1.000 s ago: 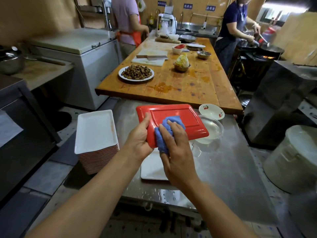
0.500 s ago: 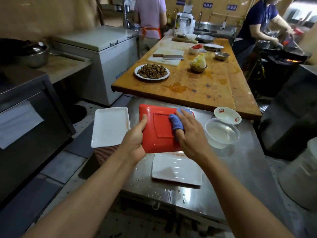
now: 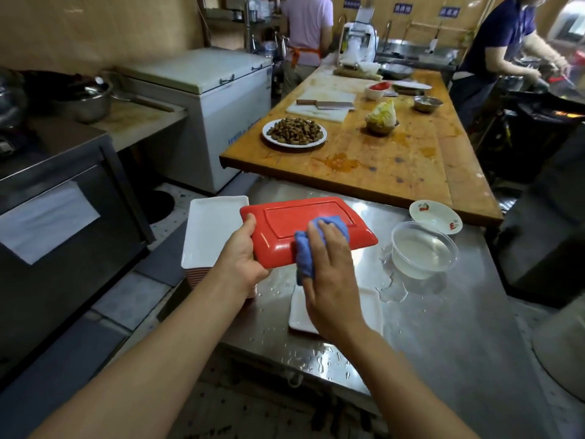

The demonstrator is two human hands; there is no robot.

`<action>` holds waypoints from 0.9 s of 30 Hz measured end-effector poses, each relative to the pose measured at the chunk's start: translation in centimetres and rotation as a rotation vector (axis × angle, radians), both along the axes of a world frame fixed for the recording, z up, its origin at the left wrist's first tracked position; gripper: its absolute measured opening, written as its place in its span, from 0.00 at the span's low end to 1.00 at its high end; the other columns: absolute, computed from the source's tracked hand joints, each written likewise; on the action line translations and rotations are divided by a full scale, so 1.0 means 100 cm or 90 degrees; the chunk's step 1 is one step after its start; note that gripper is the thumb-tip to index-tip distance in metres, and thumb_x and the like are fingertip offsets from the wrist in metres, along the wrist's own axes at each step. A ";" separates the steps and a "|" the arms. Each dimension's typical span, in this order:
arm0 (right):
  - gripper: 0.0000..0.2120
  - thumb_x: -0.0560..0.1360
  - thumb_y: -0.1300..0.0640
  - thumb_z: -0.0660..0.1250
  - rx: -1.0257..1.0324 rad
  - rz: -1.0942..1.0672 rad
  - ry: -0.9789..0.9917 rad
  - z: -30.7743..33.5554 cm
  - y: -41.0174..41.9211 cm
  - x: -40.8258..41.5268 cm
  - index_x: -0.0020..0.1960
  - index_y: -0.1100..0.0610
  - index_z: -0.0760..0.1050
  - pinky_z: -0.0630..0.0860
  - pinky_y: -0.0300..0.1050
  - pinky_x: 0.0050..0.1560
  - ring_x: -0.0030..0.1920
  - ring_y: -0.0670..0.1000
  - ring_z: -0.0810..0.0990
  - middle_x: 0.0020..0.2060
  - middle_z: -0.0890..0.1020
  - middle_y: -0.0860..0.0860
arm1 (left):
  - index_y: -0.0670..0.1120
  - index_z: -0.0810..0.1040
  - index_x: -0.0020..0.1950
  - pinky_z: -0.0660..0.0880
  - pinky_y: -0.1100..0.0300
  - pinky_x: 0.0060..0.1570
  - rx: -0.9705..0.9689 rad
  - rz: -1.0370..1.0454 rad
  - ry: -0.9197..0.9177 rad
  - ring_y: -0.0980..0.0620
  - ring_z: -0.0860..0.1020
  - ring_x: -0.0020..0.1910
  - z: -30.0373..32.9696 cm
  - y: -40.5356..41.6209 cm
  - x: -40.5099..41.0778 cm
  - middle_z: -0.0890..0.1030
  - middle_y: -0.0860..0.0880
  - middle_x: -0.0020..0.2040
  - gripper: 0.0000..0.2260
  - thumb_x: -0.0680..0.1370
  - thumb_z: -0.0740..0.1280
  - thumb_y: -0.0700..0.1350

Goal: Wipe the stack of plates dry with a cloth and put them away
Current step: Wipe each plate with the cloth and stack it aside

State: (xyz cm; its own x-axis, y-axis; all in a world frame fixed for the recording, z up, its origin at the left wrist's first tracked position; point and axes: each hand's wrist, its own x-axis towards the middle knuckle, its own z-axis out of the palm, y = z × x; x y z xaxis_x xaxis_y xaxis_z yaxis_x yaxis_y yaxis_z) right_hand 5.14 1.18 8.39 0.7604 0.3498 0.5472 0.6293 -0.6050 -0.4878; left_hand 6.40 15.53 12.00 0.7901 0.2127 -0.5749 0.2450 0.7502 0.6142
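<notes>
Fingers [image 3: 250, 224] clamped on red plate [image 3: 304, 223], long axis left-right, underside up; right hand [image 3: 329, 280] gripping blue cloth [image 3: 305, 255].

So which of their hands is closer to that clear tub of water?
The right hand. It presses the blue cloth on the red plate, just left of the clear tub. The left hand grips the plate's far edge.

Wooden table [image 3: 395, 160], white freezer [image 3: 205, 90]
</notes>
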 end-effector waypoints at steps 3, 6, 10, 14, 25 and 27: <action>0.24 0.74 0.61 0.65 -0.036 0.027 -0.056 -0.003 0.002 0.003 0.68 0.66 0.68 0.65 0.58 0.69 0.68 0.62 0.68 0.66 0.71 0.64 | 0.42 0.77 0.50 0.75 0.48 0.32 -0.001 -0.005 0.005 0.44 0.81 0.35 -0.002 0.003 -0.001 0.83 0.41 0.35 0.19 0.79 0.59 0.57; 0.28 0.70 0.68 0.70 -0.055 0.008 -0.067 -0.010 -0.014 0.014 0.69 0.65 0.68 0.64 0.57 0.69 0.69 0.61 0.67 0.67 0.70 0.63 | 0.45 0.77 0.48 0.76 0.49 0.28 0.021 -0.015 -0.009 0.43 0.82 0.31 -0.003 0.011 -0.005 0.83 0.43 0.33 0.16 0.79 0.59 0.57; 0.30 0.70 0.74 0.66 -0.046 -0.060 -0.032 -0.013 -0.035 0.033 0.71 0.65 0.64 0.60 0.50 0.71 0.71 0.60 0.64 0.70 0.66 0.62 | 0.47 0.78 0.52 0.79 0.47 0.27 -0.004 -0.021 -0.037 0.42 0.84 0.35 -0.006 0.020 -0.012 0.85 0.42 0.39 0.14 0.79 0.60 0.56; 0.29 0.70 0.74 0.64 -0.070 -0.121 0.063 -0.011 -0.038 0.046 0.70 0.64 0.65 0.73 0.51 0.52 0.58 0.63 0.73 0.60 0.73 0.63 | 0.47 0.78 0.54 0.79 0.46 0.28 -0.007 -0.003 -0.055 0.41 0.84 0.38 -0.006 0.034 -0.018 0.85 0.42 0.42 0.14 0.79 0.61 0.55; 0.16 0.76 0.62 0.63 0.280 -0.076 0.409 0.019 0.003 0.055 0.61 0.56 0.60 0.71 0.38 0.35 0.41 0.53 0.76 0.47 0.76 0.56 | 0.46 0.79 0.54 0.79 0.51 0.48 0.613 0.051 -0.202 0.44 0.82 0.49 0.029 0.094 -0.039 0.83 0.44 0.47 0.10 0.80 0.61 0.50; 0.13 0.77 0.61 0.63 0.304 -0.062 0.443 0.021 0.008 0.054 0.56 0.56 0.60 0.75 0.45 0.37 0.42 0.55 0.78 0.46 0.75 0.57 | 0.43 0.80 0.54 0.76 0.50 0.48 0.908 0.007 -0.193 0.43 0.80 0.46 0.026 0.102 -0.038 0.82 0.43 0.45 0.11 0.80 0.63 0.48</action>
State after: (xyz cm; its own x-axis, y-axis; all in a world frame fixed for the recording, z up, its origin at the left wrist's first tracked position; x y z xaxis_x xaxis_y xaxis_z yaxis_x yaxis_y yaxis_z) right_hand 10.58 2.01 10.47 0.9932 0.1153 0.0162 0.0472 -0.2712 -0.9614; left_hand 2.61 25.77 14.61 0.8349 0.4551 0.3097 -0.0279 -0.5269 0.8495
